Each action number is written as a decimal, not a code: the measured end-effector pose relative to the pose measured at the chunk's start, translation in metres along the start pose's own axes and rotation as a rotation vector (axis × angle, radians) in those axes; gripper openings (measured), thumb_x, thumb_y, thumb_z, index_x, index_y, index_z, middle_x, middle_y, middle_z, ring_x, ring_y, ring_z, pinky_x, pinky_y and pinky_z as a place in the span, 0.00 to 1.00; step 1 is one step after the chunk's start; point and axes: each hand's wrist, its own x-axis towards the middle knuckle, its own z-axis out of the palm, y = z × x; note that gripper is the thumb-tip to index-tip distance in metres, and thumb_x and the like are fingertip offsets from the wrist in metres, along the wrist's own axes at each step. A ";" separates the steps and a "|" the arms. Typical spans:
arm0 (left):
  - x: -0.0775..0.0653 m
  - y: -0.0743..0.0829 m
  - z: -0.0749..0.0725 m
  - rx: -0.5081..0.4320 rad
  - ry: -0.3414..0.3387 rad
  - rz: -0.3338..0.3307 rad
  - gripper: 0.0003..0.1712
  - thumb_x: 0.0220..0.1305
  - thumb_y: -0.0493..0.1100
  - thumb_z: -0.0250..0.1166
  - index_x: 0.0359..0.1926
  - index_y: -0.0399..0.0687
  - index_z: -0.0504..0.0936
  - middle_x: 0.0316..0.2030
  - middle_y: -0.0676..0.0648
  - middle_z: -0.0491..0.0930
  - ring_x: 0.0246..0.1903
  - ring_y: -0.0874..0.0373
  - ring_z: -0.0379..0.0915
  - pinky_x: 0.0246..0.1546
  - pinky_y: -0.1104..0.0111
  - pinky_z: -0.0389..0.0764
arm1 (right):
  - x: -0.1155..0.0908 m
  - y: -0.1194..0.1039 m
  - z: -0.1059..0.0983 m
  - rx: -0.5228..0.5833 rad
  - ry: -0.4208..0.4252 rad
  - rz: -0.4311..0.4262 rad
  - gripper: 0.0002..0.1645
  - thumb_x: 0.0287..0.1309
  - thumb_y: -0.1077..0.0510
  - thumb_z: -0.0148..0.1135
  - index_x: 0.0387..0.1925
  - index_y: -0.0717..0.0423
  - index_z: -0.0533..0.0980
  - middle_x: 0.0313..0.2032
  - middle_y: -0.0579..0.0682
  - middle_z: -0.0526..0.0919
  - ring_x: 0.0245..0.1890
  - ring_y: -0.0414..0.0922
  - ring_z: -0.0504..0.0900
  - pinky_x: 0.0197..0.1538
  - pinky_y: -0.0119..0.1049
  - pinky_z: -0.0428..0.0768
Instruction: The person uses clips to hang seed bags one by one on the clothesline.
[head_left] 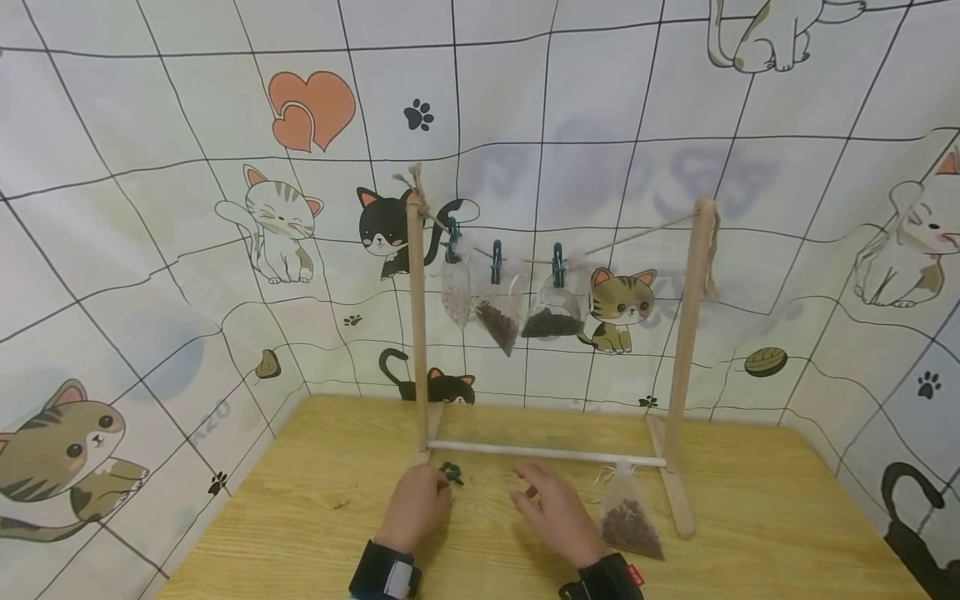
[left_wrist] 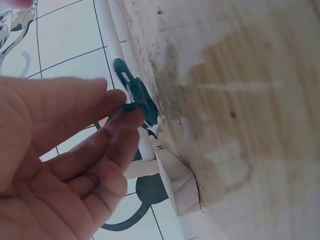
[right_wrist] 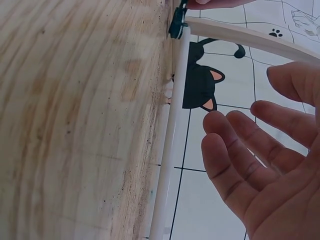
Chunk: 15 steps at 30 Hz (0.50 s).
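My left hand point(head_left: 416, 502) is low over the table at the left. Its thumb and fingertips pinch the end of a dark green clothespin, and another green clothespin point(left_wrist: 142, 100) shows right beside the fingertips in the left wrist view. Seen from the right wrist, a green clothespin point(right_wrist: 177, 22) sits at those fingertips. My right hand point(head_left: 555, 510) hovers near the table's middle, fingers loosely bent and nothing held. Just right of it lies a sheer drawstring bag point(head_left: 630, 527) with brownish dried contents.
Behind my hands stands a wooden frame with a left post point(head_left: 417, 325), right post point(head_left: 686, 358) and white lower bar point(head_left: 547, 452). From its string point(head_left: 637, 238), clothespins hold a pale bag point(head_left: 455, 304), a reddish-brown bag point(head_left: 497, 321) and a dark-filled bag point(head_left: 553, 321). Cat-print cloth point(head_left: 495, 83) surrounds the table.
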 end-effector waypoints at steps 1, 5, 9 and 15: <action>0.000 0.001 0.000 -0.012 0.004 0.003 0.07 0.58 0.28 0.67 0.28 0.39 0.90 0.24 0.48 0.85 0.23 0.61 0.76 0.24 0.68 0.79 | 0.000 0.001 0.000 -0.003 0.008 -0.003 0.22 0.69 0.58 0.66 0.62 0.54 0.79 0.54 0.57 0.82 0.40 0.45 0.83 0.37 0.32 0.81; 0.001 0.005 -0.002 -0.059 0.019 0.015 0.05 0.57 0.28 0.70 0.31 0.37 0.90 0.29 0.43 0.88 0.31 0.55 0.83 0.31 0.63 0.85 | 0.000 0.005 -0.001 0.002 0.023 0.006 0.21 0.69 0.57 0.66 0.61 0.55 0.79 0.53 0.57 0.83 0.39 0.45 0.83 0.36 0.32 0.80; 0.002 0.012 -0.005 -0.107 0.021 0.034 0.05 0.58 0.28 0.70 0.32 0.38 0.91 0.29 0.44 0.88 0.29 0.60 0.80 0.29 0.68 0.82 | -0.001 0.008 -0.003 0.009 0.026 0.032 0.21 0.69 0.58 0.66 0.61 0.56 0.80 0.53 0.57 0.83 0.39 0.45 0.83 0.35 0.31 0.80; 0.002 0.026 -0.010 -0.241 0.029 0.110 0.07 0.59 0.28 0.71 0.34 0.40 0.92 0.30 0.47 0.89 0.27 0.63 0.82 0.28 0.72 0.82 | -0.001 0.010 -0.008 0.051 0.033 0.061 0.22 0.68 0.59 0.66 0.61 0.56 0.80 0.53 0.58 0.84 0.38 0.42 0.82 0.36 0.31 0.80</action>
